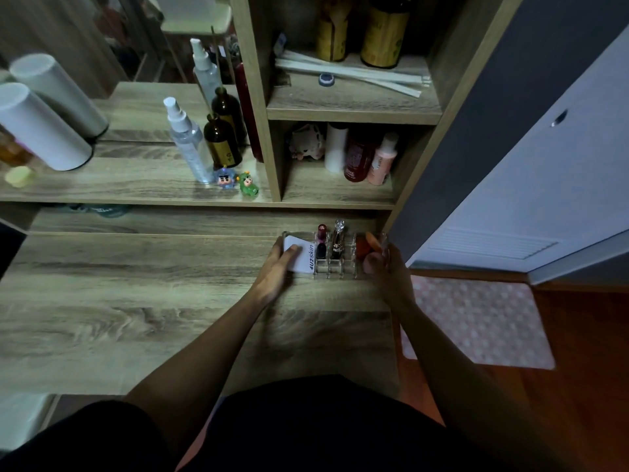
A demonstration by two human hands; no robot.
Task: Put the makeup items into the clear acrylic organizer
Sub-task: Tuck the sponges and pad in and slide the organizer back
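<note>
A clear acrylic organizer (335, 269) stands on the wooden desk near its right edge. Inside its slots stand a dark red lipstick (321, 240) and a silver-capped lipstick (338, 238). A white "4U2skin" compact (304, 257) leans in the organizer's left part, and my left hand (277, 267) holds it with the thumb on its face. My right hand (383, 267) grips the organizer's right end, beside an orange item (367, 245) in the right compartment. What the orange item is cannot be made out.
A raised shelf behind holds a spray bottle (189, 141), a brown bottle (221, 141), white cylinders (41, 127) and two small figurines (238, 181). Cubbies (354, 110) at right hold bottles. The desk edge drops off to the right, above a pink mat (476, 321).
</note>
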